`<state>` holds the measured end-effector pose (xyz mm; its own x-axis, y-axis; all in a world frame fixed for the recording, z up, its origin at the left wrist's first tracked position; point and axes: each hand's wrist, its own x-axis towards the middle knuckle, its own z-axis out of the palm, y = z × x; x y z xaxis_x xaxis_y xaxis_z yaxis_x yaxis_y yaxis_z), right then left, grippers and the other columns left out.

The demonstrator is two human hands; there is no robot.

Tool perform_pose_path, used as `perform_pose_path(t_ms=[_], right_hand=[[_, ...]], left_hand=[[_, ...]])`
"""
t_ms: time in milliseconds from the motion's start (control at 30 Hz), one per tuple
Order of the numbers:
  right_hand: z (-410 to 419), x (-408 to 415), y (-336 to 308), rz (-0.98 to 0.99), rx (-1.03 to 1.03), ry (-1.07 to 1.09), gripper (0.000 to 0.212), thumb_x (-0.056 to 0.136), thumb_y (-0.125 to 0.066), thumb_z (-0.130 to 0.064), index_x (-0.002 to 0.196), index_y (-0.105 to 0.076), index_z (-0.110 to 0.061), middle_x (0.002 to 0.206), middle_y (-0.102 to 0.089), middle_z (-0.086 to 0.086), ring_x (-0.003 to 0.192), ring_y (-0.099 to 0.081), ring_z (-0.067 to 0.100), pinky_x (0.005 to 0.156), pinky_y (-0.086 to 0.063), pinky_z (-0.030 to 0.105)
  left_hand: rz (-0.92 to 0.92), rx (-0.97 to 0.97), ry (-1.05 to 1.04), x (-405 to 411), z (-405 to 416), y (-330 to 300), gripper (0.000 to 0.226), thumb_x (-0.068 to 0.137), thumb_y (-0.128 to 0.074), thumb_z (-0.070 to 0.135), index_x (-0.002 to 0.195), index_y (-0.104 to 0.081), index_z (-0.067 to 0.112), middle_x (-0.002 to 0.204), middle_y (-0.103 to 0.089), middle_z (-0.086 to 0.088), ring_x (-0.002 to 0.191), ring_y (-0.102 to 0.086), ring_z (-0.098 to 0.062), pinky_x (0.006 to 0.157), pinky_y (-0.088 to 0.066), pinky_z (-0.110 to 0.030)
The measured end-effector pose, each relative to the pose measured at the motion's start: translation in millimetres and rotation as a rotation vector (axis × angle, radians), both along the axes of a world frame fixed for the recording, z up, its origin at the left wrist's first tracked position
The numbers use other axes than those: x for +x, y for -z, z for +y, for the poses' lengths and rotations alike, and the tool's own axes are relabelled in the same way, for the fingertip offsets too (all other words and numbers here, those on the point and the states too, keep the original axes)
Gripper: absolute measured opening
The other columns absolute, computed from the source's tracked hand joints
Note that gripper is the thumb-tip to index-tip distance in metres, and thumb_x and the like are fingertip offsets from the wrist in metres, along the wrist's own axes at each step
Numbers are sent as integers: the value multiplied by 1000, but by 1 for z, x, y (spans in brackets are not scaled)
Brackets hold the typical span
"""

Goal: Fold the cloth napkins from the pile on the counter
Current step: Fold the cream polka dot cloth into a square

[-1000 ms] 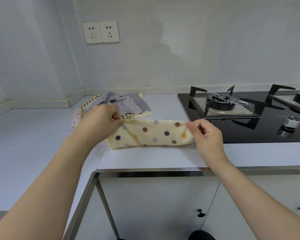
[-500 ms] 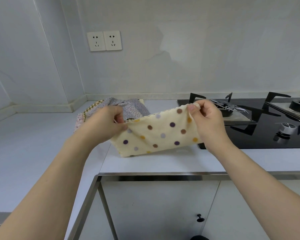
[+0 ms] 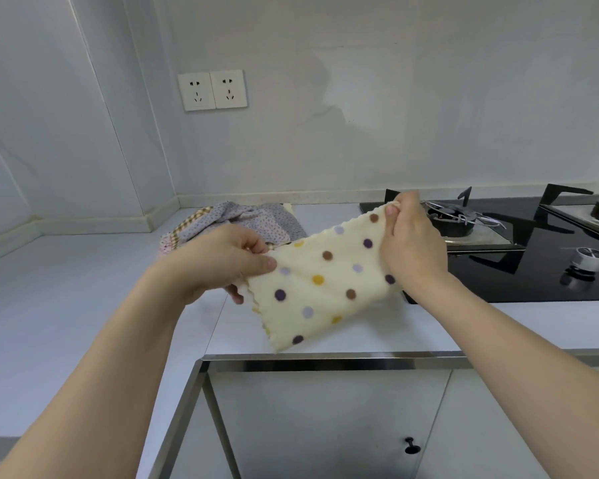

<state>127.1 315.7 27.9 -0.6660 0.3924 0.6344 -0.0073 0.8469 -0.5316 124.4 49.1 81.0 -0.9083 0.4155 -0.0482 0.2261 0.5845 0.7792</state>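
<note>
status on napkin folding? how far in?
Done: no finished folded napkin shows on the counter. In hand: the polka-dot napkin, already doubled into a strip, is pinched by the left hand and right hand and held tilted above the counter. Left: the pile of floral and checked cloths behind it sits crumpled.

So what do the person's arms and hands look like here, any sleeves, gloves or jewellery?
Both forearms are bare as far as the frame shows, with no sleeves in view. The left hand and right hand are ungloved. No rings, watch or bracelets show on the visible fingers or wrists.
</note>
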Motion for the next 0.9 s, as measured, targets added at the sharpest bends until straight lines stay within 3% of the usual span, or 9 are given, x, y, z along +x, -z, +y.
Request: perform_pose_path(t_ms=[100,233,367,467,567,633,700,800,900], right_hand=[[-2,-17,12,-148,119,12,19,103,-24,-31,103,-35,-16,84,-50,2,74,-48,29,65,-35,37],[-8,-40,35,-337,216,9,19,104,-23,-30,106,-34,-15,86,-60,11,73,-54,33,62,-37,38],[-9,-59,54,-482,224,15,17,102,-27,-25,112,-37,-14,95,-59,12,74,-47,30,64,-35,37],[-7,-65,65,-506,211,39,15,102,-28,-23,108,-37,-13,94,-59,12,72,-46,30,65,-34,36],[-5,-66,68,-496,179,40,17,102,-27,-26,104,-36,-12,94,-58,14,73,-45,31,65,-33,37],[-2,-66,69,-486,163,30,20,103,-27,-29,103,-37,-12,96,-60,15,73,-45,31,66,-34,38],[-1,-66,70,-467,162,21,22,103,-26,-31,103,-38,-12,98,-62,16,75,-48,32,66,-35,38],[0,-66,72,-445,152,13,23,103,-26,-34,99,-36,-13,100,-62,17,84,-56,37,67,-34,38],[0,-65,71,-437,126,8,23,103,-27,-34,98,-36,-14,101,-62,17,89,-57,39,67,-34,39]], left_hand=[[-4,-210,-100,-12,-2,19,27,94,-62,23,76,-54,4,61,-54,-9,44,-59,-18,44,-47,-26],[27,-304,-90,-30,-3,50,30,98,-53,22,71,-49,9,59,-53,-4,43,-58,-13,46,-44,-24],[171,-289,-169,-47,-8,76,10,98,-44,16,98,-53,21,85,-60,-2,65,-56,-14,58,-42,-28],[180,-262,-192,-57,-16,86,28,92,-38,0,100,-48,25,99,-59,-7,76,-54,-23,65,-42,-31],[154,-287,-228,-61,-16,88,33,84,-37,-5,94,-58,19,104,-60,-2,87,-53,-20,66,-40,-24],[153,-295,-249,-63,-14,91,27,87,-41,1,91,-62,17,100,-60,3,88,-54,-16,69,-40,-21],[168,-277,-271,-65,-11,96,15,91,-47,14,88,-62,12,91,-59,1,81,-55,-17,66,-42,-27],[199,-302,-307,-69,-10,104,25,88,-60,37,81,-59,14,87,-58,0,77,-55,-18,63,-43,-31],[239,-348,-318,-72,-7,110,21,84,-63,42,81,-56,22,94,-56,1,84,-53,-17,65,-41,-31]])
